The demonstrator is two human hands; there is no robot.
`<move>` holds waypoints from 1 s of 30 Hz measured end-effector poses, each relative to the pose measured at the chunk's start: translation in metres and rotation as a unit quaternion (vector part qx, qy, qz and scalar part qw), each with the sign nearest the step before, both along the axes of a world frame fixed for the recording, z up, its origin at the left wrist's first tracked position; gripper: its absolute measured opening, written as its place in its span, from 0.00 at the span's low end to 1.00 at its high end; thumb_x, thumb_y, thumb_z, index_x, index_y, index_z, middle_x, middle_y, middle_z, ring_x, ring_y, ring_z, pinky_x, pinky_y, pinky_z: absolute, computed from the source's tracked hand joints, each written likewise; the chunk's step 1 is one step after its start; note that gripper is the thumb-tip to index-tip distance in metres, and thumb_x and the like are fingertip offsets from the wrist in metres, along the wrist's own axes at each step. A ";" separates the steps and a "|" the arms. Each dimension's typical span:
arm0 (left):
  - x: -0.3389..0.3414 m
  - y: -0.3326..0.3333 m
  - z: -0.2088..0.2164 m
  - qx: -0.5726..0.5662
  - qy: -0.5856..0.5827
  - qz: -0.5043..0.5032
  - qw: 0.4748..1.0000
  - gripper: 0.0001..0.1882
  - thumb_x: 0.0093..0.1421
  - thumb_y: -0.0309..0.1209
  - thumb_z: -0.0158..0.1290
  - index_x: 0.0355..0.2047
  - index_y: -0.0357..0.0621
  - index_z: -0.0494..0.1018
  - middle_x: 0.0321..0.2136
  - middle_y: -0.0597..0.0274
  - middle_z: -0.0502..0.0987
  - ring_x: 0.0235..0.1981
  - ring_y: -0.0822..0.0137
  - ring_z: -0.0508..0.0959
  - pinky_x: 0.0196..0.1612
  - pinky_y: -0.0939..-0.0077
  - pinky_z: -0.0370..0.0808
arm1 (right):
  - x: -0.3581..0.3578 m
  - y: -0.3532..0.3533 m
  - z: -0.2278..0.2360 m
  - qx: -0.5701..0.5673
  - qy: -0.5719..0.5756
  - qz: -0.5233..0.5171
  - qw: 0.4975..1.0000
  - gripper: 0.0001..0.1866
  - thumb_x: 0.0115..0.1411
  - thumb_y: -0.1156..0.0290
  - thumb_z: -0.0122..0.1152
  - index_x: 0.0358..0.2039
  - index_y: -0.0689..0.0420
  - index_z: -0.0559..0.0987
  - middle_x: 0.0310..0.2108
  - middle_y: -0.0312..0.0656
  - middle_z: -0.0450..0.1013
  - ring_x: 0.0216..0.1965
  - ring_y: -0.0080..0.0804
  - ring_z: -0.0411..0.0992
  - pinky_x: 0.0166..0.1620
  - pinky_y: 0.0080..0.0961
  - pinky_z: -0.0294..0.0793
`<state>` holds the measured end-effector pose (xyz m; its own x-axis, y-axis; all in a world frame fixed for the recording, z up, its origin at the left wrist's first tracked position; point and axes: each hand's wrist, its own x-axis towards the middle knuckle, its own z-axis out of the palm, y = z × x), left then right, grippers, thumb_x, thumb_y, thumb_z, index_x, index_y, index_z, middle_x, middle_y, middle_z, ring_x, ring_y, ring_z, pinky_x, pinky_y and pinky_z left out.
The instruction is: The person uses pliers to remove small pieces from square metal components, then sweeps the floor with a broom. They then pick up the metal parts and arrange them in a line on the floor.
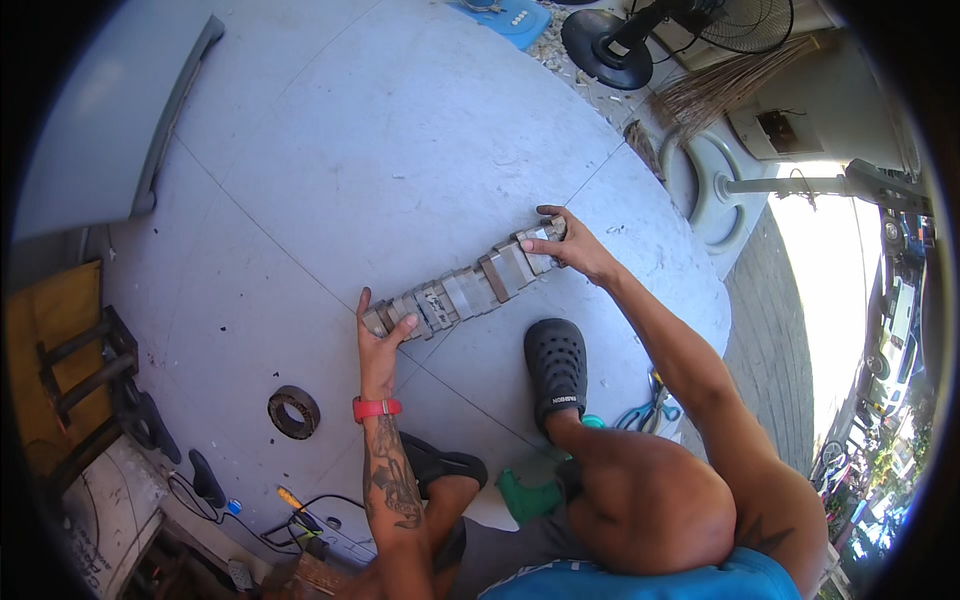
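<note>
A long, narrow stack of grey and brown block-like pieces [465, 291] lies slantwise in front of me, low over or on the pale floor; I cannot tell whether it touches. Bands seem to wrap it, and a pale strip with dark marks sits near its left end. My left hand [379, 345] grips the nearer left end, thumb on top and fingers along the far side. At the right, farther end, my right hand [578, 250] holds it between thumb and fingers. What the pieces are made of is unclear.
A dark tape roll [312, 410] lies left of my left wrist. My clog [556, 362] stands just nearer than the stack. Blue-handled scissors [640, 415] and a green object [527, 497] lie near my legs. Beyond are a fan base [607, 50], a broom [735, 82] and a white wheel-shaped stand [706, 170].
</note>
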<state>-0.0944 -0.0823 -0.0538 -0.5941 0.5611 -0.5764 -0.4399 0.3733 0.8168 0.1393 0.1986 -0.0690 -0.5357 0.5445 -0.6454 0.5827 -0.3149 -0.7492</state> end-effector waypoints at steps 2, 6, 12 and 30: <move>0.002 -0.004 -0.008 0.003 0.010 0.001 1.000 0.56 0.54 0.24 0.70 0.75 0.37 0.45 0.54 0.46 0.74 0.55 0.60 0.76 0.60 0.67 0.74 | -0.001 -0.006 -0.001 0.010 -0.003 0.000 1.000 0.59 0.45 0.38 0.80 0.66 0.64 0.65 0.48 0.52 0.73 0.44 0.40 0.75 0.45 0.34 0.76; 0.007 -0.008 -0.020 -0.015 0.077 -0.023 0.997 0.57 0.54 0.30 0.71 0.74 0.36 0.45 0.56 0.43 0.71 0.57 0.56 0.74 0.62 0.63 0.72 | 0.003 -0.014 0.002 0.200 -0.107 0.078 0.971 0.58 0.48 0.29 0.71 0.69 0.57 0.64 0.56 0.61 0.66 0.56 0.48 0.68 0.58 0.45 0.70; 0.017 -0.022 -0.009 -0.207 0.354 -0.126 0.904 0.62 0.49 0.48 0.74 0.75 0.42 0.49 0.59 0.37 0.67 0.62 0.46 0.68 0.64 0.56 0.69 | 0.019 -0.009 0.008 0.566 -0.021 0.349 0.747 0.58 0.48 0.20 0.61 0.72 0.44 0.61 0.67 0.52 0.59 0.69 0.51 0.57 0.70 0.65 0.52; 0.009 -0.008 -0.007 -0.115 0.619 -0.344 0.696 0.56 0.47 0.60 0.70 0.71 0.53 0.60 0.57 0.50 0.66 0.57 0.50 0.68 0.63 0.34 0.61 | 0.001 0.002 -0.009 0.567 0.022 0.480 0.669 0.51 0.57 0.25 0.57 0.72 0.42 0.59 0.57 0.42 0.67 0.58 0.38 0.67 0.63 0.53 0.64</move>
<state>-0.0856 -0.0899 -0.0607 -0.3517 0.9359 0.0176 0.8963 0.3313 0.2947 0.1401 0.2010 -0.0784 -0.9949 0.0612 -0.0807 0.0772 0.9741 -0.2127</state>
